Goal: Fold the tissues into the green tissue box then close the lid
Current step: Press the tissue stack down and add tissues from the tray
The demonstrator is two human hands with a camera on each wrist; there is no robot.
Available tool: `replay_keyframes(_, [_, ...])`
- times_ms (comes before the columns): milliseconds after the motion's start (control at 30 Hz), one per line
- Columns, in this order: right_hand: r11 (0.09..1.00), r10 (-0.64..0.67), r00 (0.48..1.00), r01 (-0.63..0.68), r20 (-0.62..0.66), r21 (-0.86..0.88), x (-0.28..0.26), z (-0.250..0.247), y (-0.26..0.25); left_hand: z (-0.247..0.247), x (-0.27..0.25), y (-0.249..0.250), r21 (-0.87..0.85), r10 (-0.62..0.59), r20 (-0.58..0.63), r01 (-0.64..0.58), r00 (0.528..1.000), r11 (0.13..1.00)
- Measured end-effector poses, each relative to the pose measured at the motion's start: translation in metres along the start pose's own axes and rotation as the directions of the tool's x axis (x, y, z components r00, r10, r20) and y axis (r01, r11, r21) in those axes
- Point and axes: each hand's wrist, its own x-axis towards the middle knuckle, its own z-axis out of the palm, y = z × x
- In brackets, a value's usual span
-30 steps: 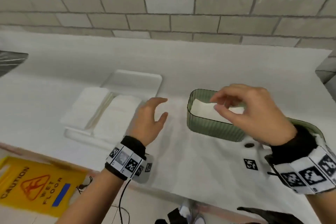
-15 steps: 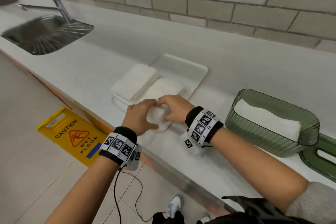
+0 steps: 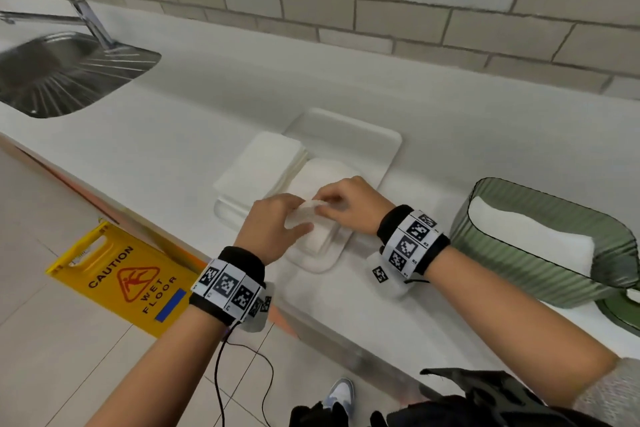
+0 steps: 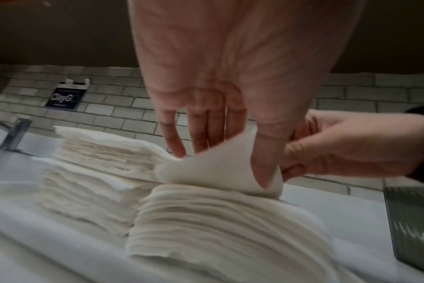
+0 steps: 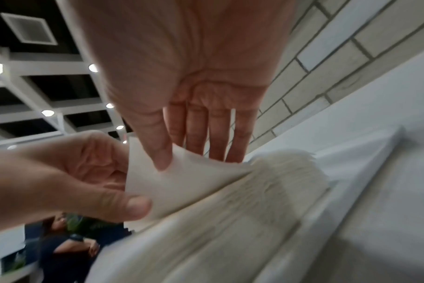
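Note:
Two stacks of white tissues lie on a white tray (image 3: 377, 146): the left stack (image 3: 263, 163) and the right stack (image 3: 322, 177). Both hands meet at the near edge of the right stack. My left hand (image 3: 301, 218) pinches the top tissue (image 4: 218, 168) between thumb and fingers and has its edge lifted. My right hand (image 3: 325, 203) pinches the same tissue (image 5: 182, 181) with its thumb. The green tissue box (image 3: 519, 274) stands to the right, open, with a folded tissue (image 3: 530, 239) inside. Its green lid (image 3: 623, 315) lies at the far right, partly cut off.
A steel sink (image 3: 62, 73) with a tap (image 3: 90, 21) is sunk into the counter at far left. A yellow wet-floor sign (image 3: 121, 277) lies on the floor below the counter's front edge. A brick wall (image 3: 381, 10) backs the counter. A person (image 5: 61, 239) is in the background.
My right hand left the green box and joined the left hand at the right tissue stack. Both now hold the top tissue, its edge raised. The head view swung left.

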Motion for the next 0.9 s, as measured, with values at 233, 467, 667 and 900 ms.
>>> replay_keyframes(233, [0.980, 0.093, 0.981, -0.061, -0.167, 0.190, -0.001, -0.012, 0.000, -0.032, 0.013, 0.015, -0.062, 0.087, -0.255, -0.107, 0.963, 0.992])
replay_keyframes(467, [0.948, 0.158, 0.813, 0.035, -0.561, 0.317, -0.061, -0.040, -0.008, -0.053, 0.007, 0.042, -0.591, 0.004, -0.246, -0.153, 0.969, 0.792])
replay_keyframes(667, [0.909, 0.301, 0.744, -0.035, -0.596, 0.416, -0.155, -0.041, 0.011, 0.005, 0.007, 0.069, -0.729, 0.170, 0.208, 0.037, 0.963, 0.683])
replay_keyframes(900, [0.819, 0.480, 0.732, -0.176, -0.483, 0.546, -0.228, -0.051, 0.041, 0.053, 0.028, 0.117, -0.617, 0.416, 0.472, -0.047, 0.777, 0.786])
